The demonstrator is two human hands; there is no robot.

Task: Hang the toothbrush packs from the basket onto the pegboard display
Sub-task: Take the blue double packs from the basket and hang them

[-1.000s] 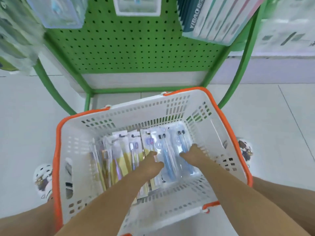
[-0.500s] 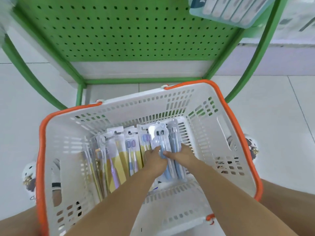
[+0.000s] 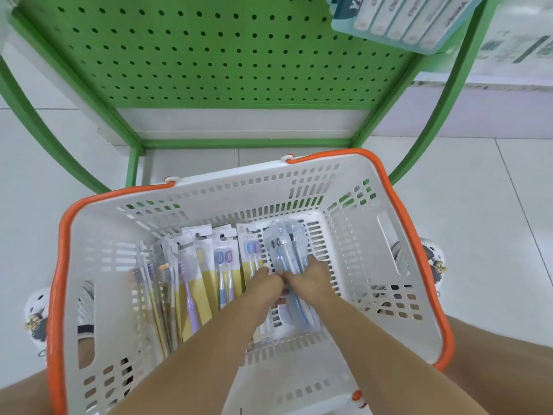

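A pale tiled floor (image 3: 478, 205) lies under a white basket (image 3: 209, 199) with an orange rim. Beyond the basket stands the green pegboard (image 3: 224, 55). Inside the basket, carded toothbrush packs (image 3: 224, 265) stand in a row at its left and middle. Right of them, both hands, left (image 3: 266, 284) and right (image 3: 311, 280), grip clear blue toothbrush packs (image 3: 284, 250).

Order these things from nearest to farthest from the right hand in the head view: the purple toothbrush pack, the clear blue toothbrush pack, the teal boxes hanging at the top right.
1. Clear blue toothbrush pack: in the basket, held under the right hand.
2. Purple toothbrush pack: in the basket, over to the left.
3. Teal boxes: up on the pegboard display, far top right.
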